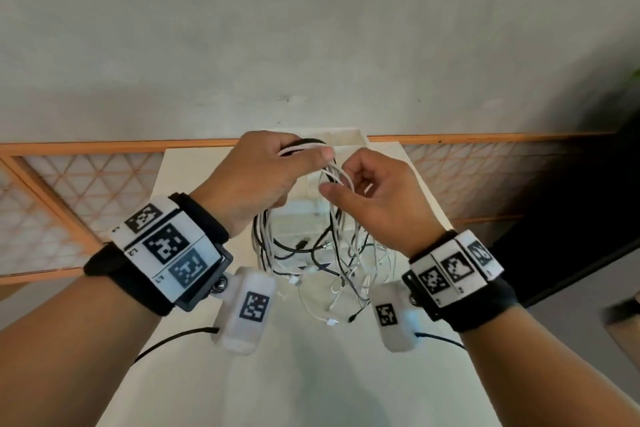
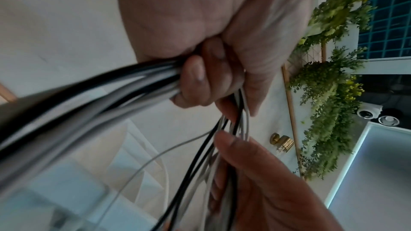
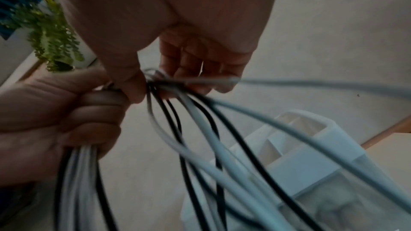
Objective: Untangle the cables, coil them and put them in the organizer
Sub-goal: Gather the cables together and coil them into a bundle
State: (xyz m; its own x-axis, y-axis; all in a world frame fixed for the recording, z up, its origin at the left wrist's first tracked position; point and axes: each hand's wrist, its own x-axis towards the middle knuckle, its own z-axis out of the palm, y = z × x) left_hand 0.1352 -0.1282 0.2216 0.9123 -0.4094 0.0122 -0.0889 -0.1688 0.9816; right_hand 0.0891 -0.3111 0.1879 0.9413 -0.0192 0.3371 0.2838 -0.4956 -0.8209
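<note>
A tangle of black and white cables [image 1: 311, 253] hangs over the white table, its loose plug ends trailing on the tabletop. My left hand [image 1: 311, 152] grips the top of the bundle in a fist; the left wrist view shows its fingers [image 2: 195, 80] curled round black and white cables [image 2: 89, 97]. Just to the right, my right hand [image 1: 337, 180] pinches a few white strands between thumb and fingers, and the right wrist view shows its fingertips [image 3: 200, 83] on cables [image 3: 200, 138]. A translucent white organizer [image 1: 298, 218] with dividers [image 3: 300, 147] stands beneath the tangle.
The table [image 1: 277, 374] is narrow and falls away on both sides. A wooden lattice screen [image 1: 69, 201] runs behind it under a plain wall. Green hanging plants [image 2: 329, 94] show in the wrist views. Dark furniture sits at the right [image 1: 571, 218].
</note>
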